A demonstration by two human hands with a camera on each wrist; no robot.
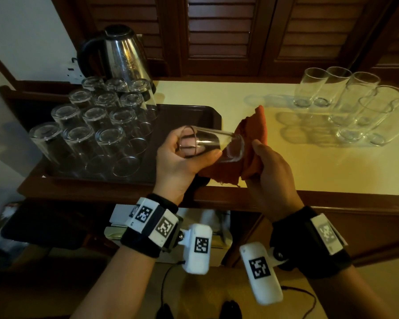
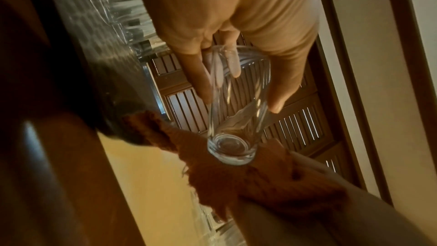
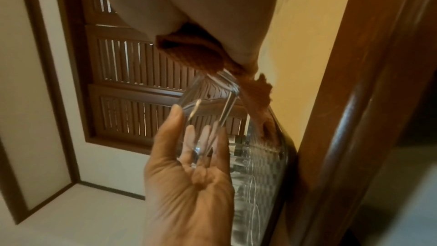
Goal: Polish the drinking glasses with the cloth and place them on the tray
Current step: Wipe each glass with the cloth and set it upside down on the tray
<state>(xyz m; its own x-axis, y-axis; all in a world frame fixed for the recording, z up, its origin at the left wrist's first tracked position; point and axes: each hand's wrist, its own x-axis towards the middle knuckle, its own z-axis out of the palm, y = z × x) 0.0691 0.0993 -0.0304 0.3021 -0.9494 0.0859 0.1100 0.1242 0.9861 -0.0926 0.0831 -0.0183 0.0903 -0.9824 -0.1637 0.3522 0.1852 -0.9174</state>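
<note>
My left hand [image 1: 189, 153] grips a clear drinking glass [image 1: 211, 143] on its side above the counter's front edge, its base pointing right. Fingers and thumb wrap the glass near its mouth [image 2: 236, 85]. The glass base [image 2: 231, 151] touches an orange cloth [image 1: 249, 146], which my right hand [image 1: 270, 171] holds bunched in its palm [image 3: 196, 53]. A dark brown tray [image 1: 194, 116] at the left carries several glasses standing upside down [image 1: 90, 125]. Several upright glasses [image 1: 346, 97] stand at the back right of the counter.
A steel electric kettle [image 1: 122, 54] stands behind the tray. The cream countertop [image 1: 286, 166] has a wooden front rim [image 1: 332, 201]. Louvred wooden shutters [image 1: 221, 31] run along the back. Cables lie on the floor below.
</note>
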